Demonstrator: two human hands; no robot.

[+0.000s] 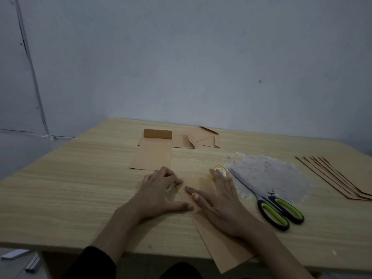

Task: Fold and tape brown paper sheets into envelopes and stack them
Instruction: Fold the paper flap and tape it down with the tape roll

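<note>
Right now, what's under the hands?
A brown paper sheet, pressed flat by the left hand and right hand; its fold beneath the fingers is covered.

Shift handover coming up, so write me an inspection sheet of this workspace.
Surface: wooden table, a whitish patch of residue on its right side.
Job's things: brown paper sheet under both hands, overhanging the near edge; folded envelopes at the back; stack of sheets far right; tape roll; scissors, closed.
Clutter: paper offcuts by the wall.
Grippers: left hand and right hand press flat on the sheet.
Cables: nothing seen.
Surroundings: bare grey wall; pale strips on the floor.
</note>
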